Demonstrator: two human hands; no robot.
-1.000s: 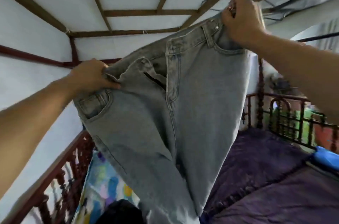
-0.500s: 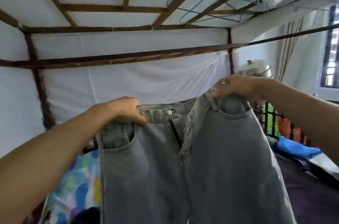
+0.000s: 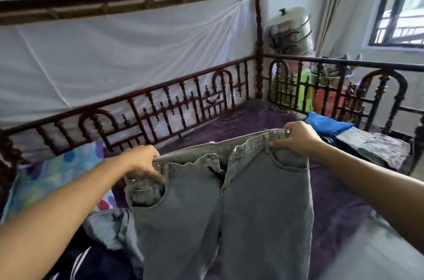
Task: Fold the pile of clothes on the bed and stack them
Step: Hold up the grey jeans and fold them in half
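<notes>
Holding jeans (image 3: 229, 211) up by the waistband, left grip (image 3: 142, 162) and right grip (image 3: 296, 139) each pinching a corner. No fold started; other clothes (image 3: 110, 229) lying unfolded on the bed (image 3: 332, 199).

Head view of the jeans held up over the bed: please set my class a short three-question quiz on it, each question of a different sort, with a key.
1. True or false: the left hand and the right hand both grip the grey jeans at the waistband.
2. Multiple choice: the bed sheet under the jeans is A purple, B white, C green.
3. Short answer: on which side of the jeans, the person's left or right, does the blue garment lie?
Key: 1 true; 2 A; 3 right.
</notes>
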